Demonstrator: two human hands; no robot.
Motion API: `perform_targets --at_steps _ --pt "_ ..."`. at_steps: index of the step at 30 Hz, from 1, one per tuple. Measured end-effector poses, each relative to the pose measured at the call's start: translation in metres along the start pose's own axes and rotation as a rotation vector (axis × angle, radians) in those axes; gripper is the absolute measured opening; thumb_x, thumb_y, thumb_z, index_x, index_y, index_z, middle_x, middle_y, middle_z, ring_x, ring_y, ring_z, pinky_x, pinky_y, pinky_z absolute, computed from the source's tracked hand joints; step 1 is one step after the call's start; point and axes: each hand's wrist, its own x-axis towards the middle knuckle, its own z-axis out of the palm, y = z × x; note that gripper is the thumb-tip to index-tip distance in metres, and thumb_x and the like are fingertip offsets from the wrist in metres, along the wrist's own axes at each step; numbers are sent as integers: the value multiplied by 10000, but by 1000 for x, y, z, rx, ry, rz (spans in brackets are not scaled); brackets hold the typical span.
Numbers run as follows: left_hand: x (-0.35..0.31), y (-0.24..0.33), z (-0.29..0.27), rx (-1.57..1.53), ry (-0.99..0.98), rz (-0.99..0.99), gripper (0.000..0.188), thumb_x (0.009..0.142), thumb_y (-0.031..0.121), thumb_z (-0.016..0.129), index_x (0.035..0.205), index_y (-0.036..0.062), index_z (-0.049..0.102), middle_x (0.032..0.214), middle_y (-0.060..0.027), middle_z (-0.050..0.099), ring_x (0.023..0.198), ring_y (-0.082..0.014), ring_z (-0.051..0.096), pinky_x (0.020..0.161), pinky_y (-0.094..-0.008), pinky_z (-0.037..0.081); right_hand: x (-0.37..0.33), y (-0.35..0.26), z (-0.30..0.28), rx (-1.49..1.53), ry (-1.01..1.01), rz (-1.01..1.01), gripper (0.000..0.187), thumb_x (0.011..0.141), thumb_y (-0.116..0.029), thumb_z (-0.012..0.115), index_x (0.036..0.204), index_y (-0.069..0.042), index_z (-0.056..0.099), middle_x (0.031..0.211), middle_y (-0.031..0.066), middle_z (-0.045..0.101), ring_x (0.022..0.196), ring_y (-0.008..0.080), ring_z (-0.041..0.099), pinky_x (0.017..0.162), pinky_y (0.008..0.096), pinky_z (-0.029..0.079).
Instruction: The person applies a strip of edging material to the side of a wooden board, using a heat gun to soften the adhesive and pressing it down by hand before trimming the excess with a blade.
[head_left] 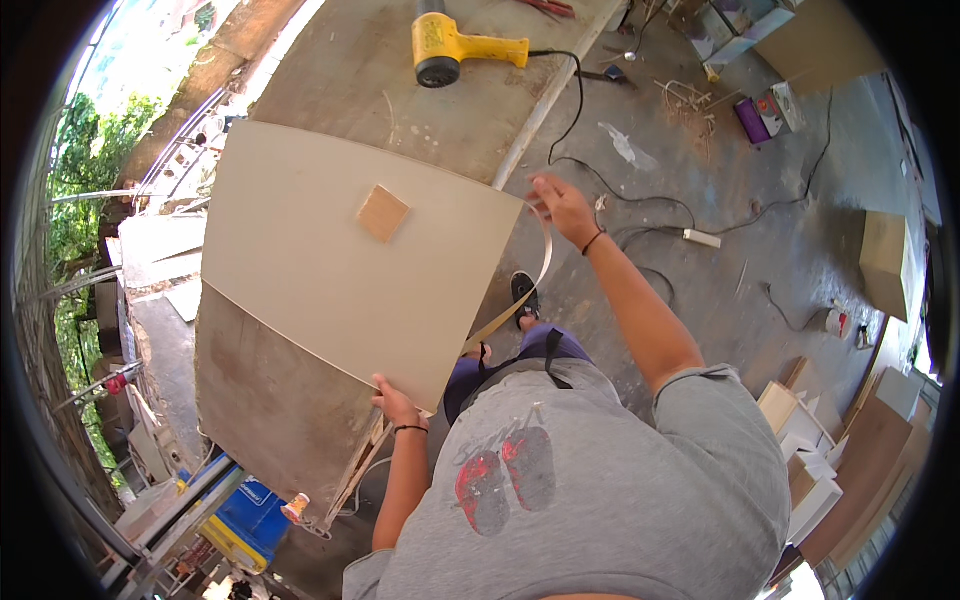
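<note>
A large pale flat panel [300,230] lies on the worktable and reaches over its near side. My left hand [398,403] grips the panel's near left corner, thumb on top and the other fingers mostly hidden beneath. At the panel's right corner is my right hand [566,210], its fingers bent around the upper end of a thin, pale edging strip [547,250]. From there the strip bows outward and runs down along the panel's near edge. A small square wooden block [383,213] rests on top of the panel.
Farther back on the worktable [330,75] lies a yellow heat gun [440,50], its black cord trailing to the floor. A white power strip [702,238], cables and scraps lie on the floor at right. Boards and boxes [805,440] stand at lower right; a blue bin [250,515] is at lower left.
</note>
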Motion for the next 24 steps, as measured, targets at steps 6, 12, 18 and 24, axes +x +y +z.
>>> perform_targets --at_steps 6,12,18,24 --pt "-37 63 75 613 -398 1231 573 820 251 676 1250 -8 400 1314 -190 404 1255 -351 375 1052 -455 295 -32 8 16 380 -4 83 275 920 -288 558 1059 -68 647 750 13 601 489 58 450 439 214 357" --pt "-32 143 272 1015 -941 1745 596 688 285 717 1213 91 511 1190 -101 555 1186 -286 479 1042 -446 274 -25 -2 21 253 -43 110 247 907 -271 572 1016 -69 662 690 -12 576 483 46 427 420 212 336" --pt "-24 140 296 1068 -1137 1730 394 645 260 696 1010 133 618 958 -29 624 979 -207 557 888 -398 337 -45 9 29 463 114 54 195 925 -173 546 1034 -56 657 705 -9 591 480 43 438 425 219 350" --pt "-25 138 296 1075 -1132 1792 340 662 260 669 979 150 619 937 -22 619 938 -204 554 837 -387 332 -50 24 75 570 383 -83 207 935 -147 539 1089 -51 639 711 -19 571 487 38 440 418 211 335"
